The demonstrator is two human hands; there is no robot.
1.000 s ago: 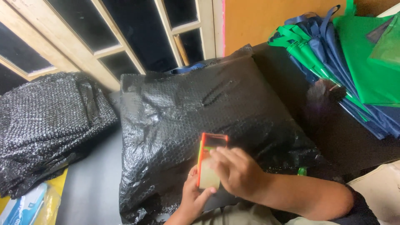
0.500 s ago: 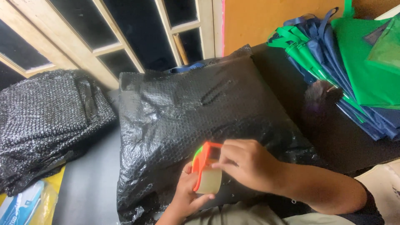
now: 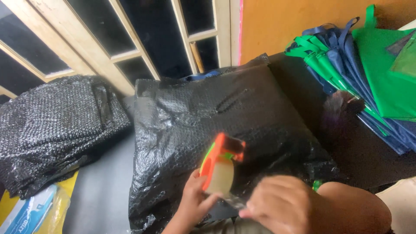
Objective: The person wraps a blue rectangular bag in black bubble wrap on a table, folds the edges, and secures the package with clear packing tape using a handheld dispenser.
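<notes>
Your left hand [image 3: 193, 203] grips a tape dispenser [image 3: 221, 167], orange with a roll of clear tape in it, held upright over the near edge of the black bubble-wrap parcel [image 3: 225, 130]. Its fingers are closed around the lower part of the dispenser. Your right hand [image 3: 281, 206] sits just beside it, blurred; its fingers look curled, apparently pinching the loose end of the tape [image 3: 236, 200] at the dispenser's mouth, though the blur keeps that from being certain.

The parcel is already fully covered in wrap and lies flat on the dark tabletop [image 3: 368, 151], so the wrapping itself looks done. You cannot make out any tape strip laid across the top of it, so by this view the sealing seems barely begun: the tape end is at the near edge and has not been run along the wrap.

To the left lies a second black bubble-wrap bundle [image 3: 52, 130], well apart from your hands. At the far right is a stack of green and blue bags [image 3: 368, 65]. Behind the parcel stands a wooden frame with dark panes [image 3: 130, 43].
</notes>
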